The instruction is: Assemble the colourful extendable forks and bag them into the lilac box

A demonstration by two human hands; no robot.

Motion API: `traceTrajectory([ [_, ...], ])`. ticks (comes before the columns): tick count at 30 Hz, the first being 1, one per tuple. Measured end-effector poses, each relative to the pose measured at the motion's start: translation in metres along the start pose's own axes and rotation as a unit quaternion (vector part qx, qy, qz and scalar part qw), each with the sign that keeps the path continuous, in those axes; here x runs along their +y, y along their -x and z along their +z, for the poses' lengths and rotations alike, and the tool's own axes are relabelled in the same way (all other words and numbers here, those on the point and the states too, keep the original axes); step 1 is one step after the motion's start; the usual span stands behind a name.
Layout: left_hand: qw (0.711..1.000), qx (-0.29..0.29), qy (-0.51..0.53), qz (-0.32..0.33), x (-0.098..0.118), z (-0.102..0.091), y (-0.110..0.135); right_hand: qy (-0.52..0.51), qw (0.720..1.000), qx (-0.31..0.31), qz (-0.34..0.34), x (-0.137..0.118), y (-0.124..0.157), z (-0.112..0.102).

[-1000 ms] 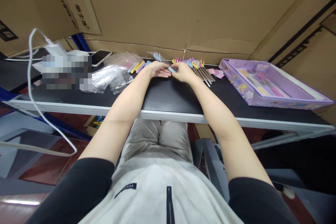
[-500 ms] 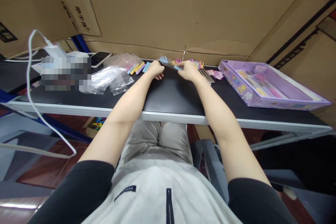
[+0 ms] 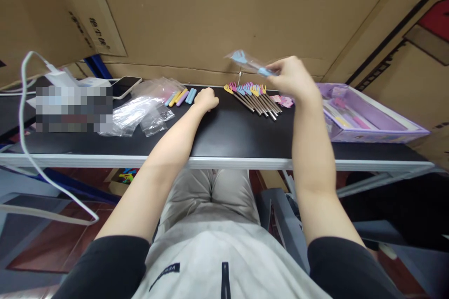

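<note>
My right hand [image 3: 291, 77] is raised above the black table [image 3: 228, 131] and pinches a blue-handled fork in a clear plastic bag [image 3: 247, 61]. My left hand [image 3: 206, 99] rests curled on the table, its fingers closed, beside several coloured sleeves [image 3: 180, 97]. Between the hands lies a row of small forks with coloured heads [image 3: 254, 96]. A heap of clear plastic bags [image 3: 143, 105] sits left of the left hand.
A purple box [image 3: 372, 124] holding coloured items lies at the right. Small pink stickers [image 3: 283, 100] lie by the forks. A phone [image 3: 126, 85], a white charger and cable [image 3: 31, 117] are at the left. Cardboard boxes [image 3: 210, 14] stand behind the table.
My right hand lifted the bagged blue fork off the table and carried it up and to the right. My left hand let go of it and stayed on the table.
</note>
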State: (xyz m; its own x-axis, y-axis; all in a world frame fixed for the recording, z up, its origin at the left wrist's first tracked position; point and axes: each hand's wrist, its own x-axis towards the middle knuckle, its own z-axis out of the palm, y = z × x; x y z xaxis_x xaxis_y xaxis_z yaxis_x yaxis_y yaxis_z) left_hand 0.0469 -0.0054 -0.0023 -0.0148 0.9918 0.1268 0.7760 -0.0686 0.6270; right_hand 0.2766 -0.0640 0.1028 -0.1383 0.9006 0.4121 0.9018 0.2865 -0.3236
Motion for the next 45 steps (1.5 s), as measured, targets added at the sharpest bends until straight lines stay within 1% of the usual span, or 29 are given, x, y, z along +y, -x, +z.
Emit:
traceTrajectory([
  [2, 1.000, 0.001, 0.007, -0.003, 0.001, 0.000, 0.001, 0.024, 0.998, 0.032, 0.049, 0.015, 0.009, -0.025],
  [5, 1.000, -0.001, 0.016, -0.013, 0.002, 0.001, 0.001, 0.058, 0.984, 0.079, 0.150, 0.051, 0.025, -0.056],
  [7, 1.000, -0.003, 0.001, -0.013, 0.001, 0.002, 0.000, 0.098, 0.967, 0.112, 0.206, 0.079, 0.036, -0.073],
  [10, 0.999, -0.009, -0.047, -0.008, 0.002, 0.002, 0.000, 0.148, 0.932, 0.126, 0.307, 0.118, 0.052, -0.090],
  [11, 0.998, -0.015, -0.067, -0.007, 0.003, 0.002, 0.000, 0.154, 0.921, 0.114, 0.340, 0.130, 0.056, -0.094],
  [13, 0.994, -0.026, -0.104, -0.007, 0.005, 0.001, 0.000, 0.154, 0.904, 0.068, 0.393, 0.150, 0.063, -0.097],
  [16, 0.990, -0.029, -0.135, -0.006, 0.008, 0.000, 0.002, 0.159, 0.882, 0.027, 0.442, 0.172, 0.068, -0.092],
  [18, 0.989, -0.029, -0.143, -0.008, 0.009, 0.000, 0.003, 0.153, 0.876, 0.013, 0.457, 0.184, 0.069, -0.086],
  [20, 0.989, -0.030, -0.145, -0.008, 0.009, 0.000, 0.003, 0.139, 0.878, 0.007, 0.457, 0.193, 0.069, -0.079],
  [25, 0.988, -0.037, -0.149, -0.006, 0.010, -0.001, 0.004, 0.098, 0.897, 0.033, 0.431, 0.206, 0.064, -0.069],
  [28, 0.988, -0.039, -0.150, -0.005, 0.010, -0.001, 0.005, 0.082, 0.894, 0.044, 0.438, 0.211, 0.061, -0.065],
  [32, 0.987, -0.039, -0.158, 0.000, 0.011, -0.001, 0.006, 0.088, 0.889, 0.011, 0.450, 0.217, 0.058, -0.060],
  [34, 0.986, -0.040, -0.163, -0.002, 0.012, -0.001, 0.006, 0.096, 0.887, 0.005, 0.451, 0.218, 0.057, -0.058],
  [36, 0.985, -0.041, -0.166, -0.003, 0.012, 0.000, 0.006, 0.104, 0.885, -0.005, 0.453, 0.217, 0.056, -0.058],
  [39, 0.986, -0.042, -0.164, -0.003, 0.011, 0.001, 0.004, 0.124, 0.881, -0.040, 0.455, 0.211, 0.055, -0.061],
  [42, 0.985, -0.041, -0.166, 0.001, 0.009, 0.001, 0.002, 0.155, 0.879, -0.073, 0.445, 0.210, 0.053, -0.063],
  [45, 0.985, -0.039, -0.170, 0.006, 0.009, 0.002, 0.002, 0.192, 0.882, -0.101, 0.419, 0.218, 0.051, -0.061],
])
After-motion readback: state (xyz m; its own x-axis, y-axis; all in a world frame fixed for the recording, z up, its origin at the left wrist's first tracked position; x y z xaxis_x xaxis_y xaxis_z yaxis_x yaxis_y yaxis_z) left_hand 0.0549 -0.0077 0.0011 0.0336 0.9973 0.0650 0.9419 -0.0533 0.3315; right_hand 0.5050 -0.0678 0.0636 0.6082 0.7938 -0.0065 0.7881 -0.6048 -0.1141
